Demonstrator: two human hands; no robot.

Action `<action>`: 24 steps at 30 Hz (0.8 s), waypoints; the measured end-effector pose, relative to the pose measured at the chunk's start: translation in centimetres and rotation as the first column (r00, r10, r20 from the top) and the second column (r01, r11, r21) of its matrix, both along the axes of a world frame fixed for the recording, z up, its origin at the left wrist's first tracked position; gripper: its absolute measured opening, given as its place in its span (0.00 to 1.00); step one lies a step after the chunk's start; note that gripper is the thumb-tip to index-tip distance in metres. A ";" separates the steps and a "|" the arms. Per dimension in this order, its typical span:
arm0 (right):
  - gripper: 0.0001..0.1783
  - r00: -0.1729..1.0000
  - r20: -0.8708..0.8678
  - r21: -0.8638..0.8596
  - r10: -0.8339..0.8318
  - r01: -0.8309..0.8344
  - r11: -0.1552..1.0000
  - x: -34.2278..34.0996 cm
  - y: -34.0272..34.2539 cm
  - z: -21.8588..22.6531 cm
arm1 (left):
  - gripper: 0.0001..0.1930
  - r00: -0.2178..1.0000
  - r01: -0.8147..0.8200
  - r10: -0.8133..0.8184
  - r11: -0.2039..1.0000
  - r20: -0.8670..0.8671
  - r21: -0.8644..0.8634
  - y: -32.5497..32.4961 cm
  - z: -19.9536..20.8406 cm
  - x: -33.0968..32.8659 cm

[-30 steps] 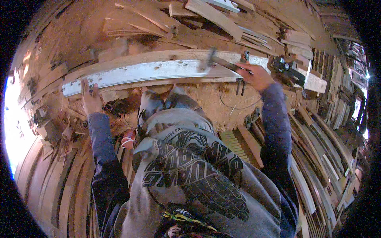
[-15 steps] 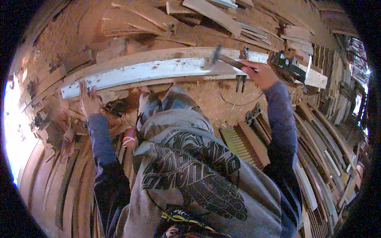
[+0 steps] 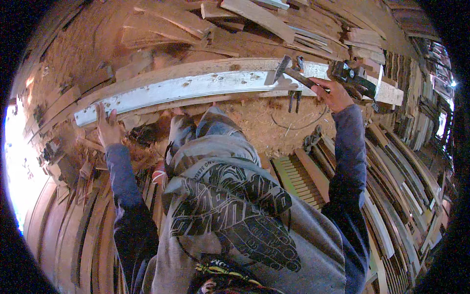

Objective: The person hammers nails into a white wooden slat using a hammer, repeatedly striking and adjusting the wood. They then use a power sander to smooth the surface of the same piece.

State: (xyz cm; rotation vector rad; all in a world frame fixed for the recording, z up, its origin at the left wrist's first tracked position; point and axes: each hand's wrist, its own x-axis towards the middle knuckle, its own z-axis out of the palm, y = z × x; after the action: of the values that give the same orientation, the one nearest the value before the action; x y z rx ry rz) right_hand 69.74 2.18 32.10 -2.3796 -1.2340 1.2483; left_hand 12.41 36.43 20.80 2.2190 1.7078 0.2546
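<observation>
Ground point(image 3: 271, 112) covered in sawdust spreads around the work, with stacked planks point(image 3: 401, 181) filling the right side and loose offcuts point(image 3: 257, 19) lying beyond the far edge of the long timber surface point(image 3: 196, 68), so room there is broken up. The freest patch is the sawdust just this side of that surface, between the person's legs point(image 3: 220, 125) and the planks. A white board point(image 3: 166, 90) lies lengthwise on the surface, its near edge bare along the middle. Near the right end, a black power tool point(image 3: 360, 83) crowds the space. The right hand point(image 3: 338, 95) is wrapped firmly around the handle of a hammer point(image 3: 297, 76), whose head is over the right part of the board; whether it touches cannot be told. The left hand point(image 3: 109, 127) has its fingers extended and slightly spread at the near edge, close to the board's left end, gripping nothing. Two dark prongs point(image 3: 292, 100) jut past the near edge, left of the right hand, and a thin cord point(image 3: 293, 129) curves below them. Compared with half a second ago, hammer and right hand have shifted rightward, while the left hand keeps its place.
</observation>
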 end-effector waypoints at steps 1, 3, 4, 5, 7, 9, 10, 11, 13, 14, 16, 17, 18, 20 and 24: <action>0.23 0.999 0.034 0.037 0.026 -0.027 0.999 -0.8 0.4 -0.5 | 0.30 1.000 0.011 -0.011 1.000 -0.017 0.006 0.0 0.1 0.1; 0.22 0.996 0.055 0.061 0.071 -0.074 0.995 -2.7 2.5 -1.9 | 0.29 0.999 0.009 -0.009 1.000 -0.035 -0.001 0.2 0.2 0.1; 0.22 0.993 0.018 0.141 0.113 -0.114 0.983 -4.1 4.1 -2.8 | 0.29 0.999 -0.007 0.007 1.000 -0.032 -0.011 0.3 0.1 0.1; 0.22 0.991 0.011 0.161 0.130 -0.131 0.978 -5.8 5.7 -3.7 | 0.29 1.000 -0.016 0.016 1.000 -0.017 -0.019 0.4 0.1 0.1; 0.23 0.970 0.091 0.263 0.224 -0.240 0.934 -9.0 8.5 -4.6 | 0.29 0.997 -0.042 0.039 0.998 -0.059 -0.053 0.6 -0.1 0.0; 0.23 0.968 0.095 0.198 0.231 -0.245 0.949 -10.5 10.3 -4.5 | 0.29 1.000 0.008 -0.008 1.000 -0.025 -0.001 0.5 -0.3 -0.1; 0.23 0.963 0.087 0.274 0.257 -0.271 0.923 -10.6 10.6 -4.2 | 0.29 0.998 0.063 -0.065 0.996 0.020 0.068 0.1 -0.3 -0.3; 0.24 0.965 0.008 0.331 0.261 -0.249 0.910 -10.1 10.6 -3.7 | 0.28 0.991 0.113 -0.121 0.984 0.053 0.140 -0.4 -0.2 -0.6; 0.24 0.967 0.106 0.217 0.232 -0.250 0.943 -8.3 8.9 -2.6 | 0.28 0.963 -0.001 -0.001 1.000 0.268 0.008 -2.1 -0.4 -1.7; 0.24 0.972 0.095 0.214 0.214 -0.230 0.949 -6.7 7.5 -2.0 | 0.26 0.969 -0.054 0.048 0.998 0.243 0.019 -3.5 -0.4 -2.8; 0.23 0.986 0.057 0.123 0.155 -0.161 0.979 -4.3 4.8 -0.7 | 0.24 0.989 -0.102 0.092 0.991 0.117 0.083 -7.6 -1.3 -5.5; 0.23 0.993 0.065 0.019 0.094 -0.095 0.995 -3.8 4.1 -0.5 | 0.23 0.980 -0.117 0.094 0.986 0.178 0.121 -9.7 -2.0 -7.2; 0.23 0.997 0.028 -0.009 0.069 -0.068 0.998 -3.5 3.6 -0.4 | 0.22 0.962 -0.198 0.198 0.980 0.189 -0.022 -11.2 -3.3 -8.9; 0.24 1.000 -0.001 -0.163 -0.029 0.028 0.986 -3.4 3.2 0.4 | 0.20 0.972 -0.213 0.223 0.969 0.076 -0.125 -15.2 -7.1 -11.9; 0.23 0.938 0.282 -0.056 0.201 -0.193 0.980 -3.9 5.2 1.3 | 0.15 0.828 -0.249 0.432 0.854 0.357 -0.457 -20.2 -14.4 -14.0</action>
State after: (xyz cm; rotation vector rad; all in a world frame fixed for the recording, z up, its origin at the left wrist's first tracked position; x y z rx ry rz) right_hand 65.84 7.41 33.39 -2.5793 -1.5829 0.9966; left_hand -1.60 16.20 6.41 1.4109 1.7019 0.4312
